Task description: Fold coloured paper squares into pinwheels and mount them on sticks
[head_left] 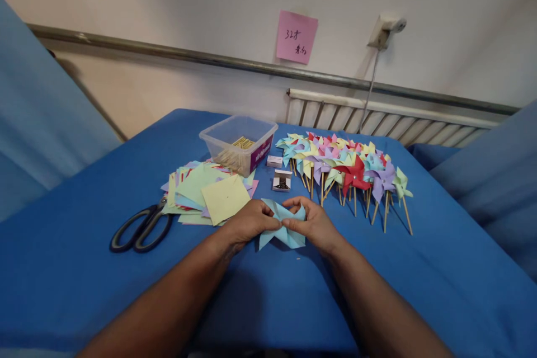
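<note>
A light blue paper pinwheel (288, 239) without a stick is held between both hands just over the blue cloth. My left hand (253, 220) pinches it from the left, thumb at its middle. From the right, my right hand (312, 222) grips it too, its thumb tip meeting the left one at the centre. The fingers behind the paper are partly hidden. Beyond the hands stands a small open box of pins (282, 180), with a second small white box (274, 161) behind it. To the left lies a pile of coloured paper squares (226, 198).
Black-handled scissors (145, 228) lie left of the paper. A clear plastic tub (239, 142) holds wooden sticks (243, 144). Many finished pinwheels (354, 176) on sticks are heaped at the back right. A radiator (335, 114) and a metal rail (235, 64) run along the wall.
</note>
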Available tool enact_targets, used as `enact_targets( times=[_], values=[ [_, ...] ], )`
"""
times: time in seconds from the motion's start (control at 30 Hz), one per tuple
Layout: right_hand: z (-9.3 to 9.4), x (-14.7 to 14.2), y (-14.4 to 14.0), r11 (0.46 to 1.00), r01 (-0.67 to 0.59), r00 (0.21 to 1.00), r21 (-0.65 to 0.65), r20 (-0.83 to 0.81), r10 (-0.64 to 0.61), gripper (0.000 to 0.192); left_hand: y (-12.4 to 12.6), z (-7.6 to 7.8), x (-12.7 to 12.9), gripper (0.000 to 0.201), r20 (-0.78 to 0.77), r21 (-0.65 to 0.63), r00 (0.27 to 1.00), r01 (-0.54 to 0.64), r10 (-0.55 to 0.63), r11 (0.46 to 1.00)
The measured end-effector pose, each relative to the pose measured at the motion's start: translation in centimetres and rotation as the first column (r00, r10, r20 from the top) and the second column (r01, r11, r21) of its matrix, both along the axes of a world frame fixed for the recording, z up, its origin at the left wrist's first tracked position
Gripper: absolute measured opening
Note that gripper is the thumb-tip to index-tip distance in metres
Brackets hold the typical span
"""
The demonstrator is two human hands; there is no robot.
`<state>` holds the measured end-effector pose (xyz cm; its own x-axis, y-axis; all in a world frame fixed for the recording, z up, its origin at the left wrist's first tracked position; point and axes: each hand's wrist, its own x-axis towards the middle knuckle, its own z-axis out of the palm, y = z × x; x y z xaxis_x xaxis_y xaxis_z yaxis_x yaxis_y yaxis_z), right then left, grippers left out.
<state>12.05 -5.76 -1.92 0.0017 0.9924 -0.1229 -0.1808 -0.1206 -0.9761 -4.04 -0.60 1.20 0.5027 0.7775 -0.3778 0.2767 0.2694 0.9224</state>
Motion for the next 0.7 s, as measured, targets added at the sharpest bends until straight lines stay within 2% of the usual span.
enact_targets(
  times=[0.1, 0.2, 0.3, 0.43, 0.53, 0.6, 0.7],
  values=[
    [-0.5, -0.5, 0.3, 0.987, 0.160, 0.984, 0.028, -0.085, -0.157, 0.035, 0.1, -0.2, 0.2, 0.016, 0.049, 0.008, 0.995, -0.091, 0.090, 0.996],
    [-1.1, -1.0, 0.7, 0.925, 0.379, 0.904, 0.003, -0.215, -0.370, 0.037, 0.1, -0.8, 0.6, 0.024, 0.204, -0.106, 0.962, -0.161, 0.180, 0.981],
    [-1.6, -1.6, 1.0, 0.860, 0.510, 0.826, -0.021, -0.269, -0.496, 0.040, -0.3, -1.3, 1.2, 0.028, 0.326, -0.209, 0.917, -0.165, 0.228, 0.964],
    [-1.9, -2.5, 1.0, 0.814, 0.580, 0.800, 0.037, -0.216, -0.560, 0.038, -1.0, -1.6, 2.1, 0.021, 0.389, -0.271, 0.869, -0.210, 0.306, 0.940],
    [-2.0, -3.1, 0.9, 0.785, 0.610, 0.790, 0.102, -0.154, -0.594, 0.034, -1.3, -1.7, 2.5, 0.018, 0.379, -0.279, 0.858, -0.251, 0.347, 0.927],
    [-2.0, -3.3, 0.8, 0.784, 0.611, 0.790, 0.110, -0.141, -0.597, 0.032, -1.4, -1.6, 2.5, 0.017, 0.364, -0.276, 0.857, -0.273, 0.363, 0.922],
    [-2.1, -3.4, 0.8, 0.809, 0.584, 0.806, 0.068, -0.169, -0.568, 0.035, -1.4, -1.6, 2.5, 0.021, 0.380, -0.272, 0.843, -0.291, 0.380, 0.917]
  ],
)
